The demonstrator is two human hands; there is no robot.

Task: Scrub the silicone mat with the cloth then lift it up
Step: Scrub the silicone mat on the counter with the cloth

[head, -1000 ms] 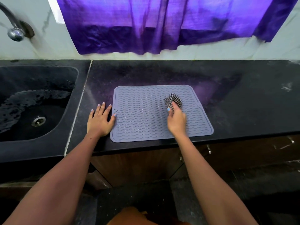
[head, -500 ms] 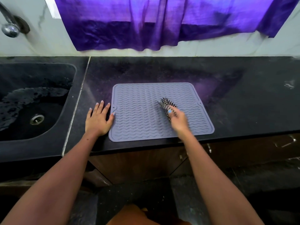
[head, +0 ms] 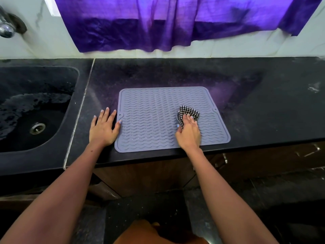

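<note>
one grey silicone mat (head: 158, 118) is laid flat on the black countertop (head: 263, 106). one checkered cloth (head: 187, 113) is bunched on its right half, gripped by the right hand (head: 189, 133). the left hand (head: 103, 128) is spread flat, empty, thumb touching the mat's left edge.

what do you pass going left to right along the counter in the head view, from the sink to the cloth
black sink basin → round metal drain → pale seam in the black stone counter → left hand flat on the counter → grey wavy-ribbed silicone mat → right hand pressing the black-and-white checked cloth
</note>
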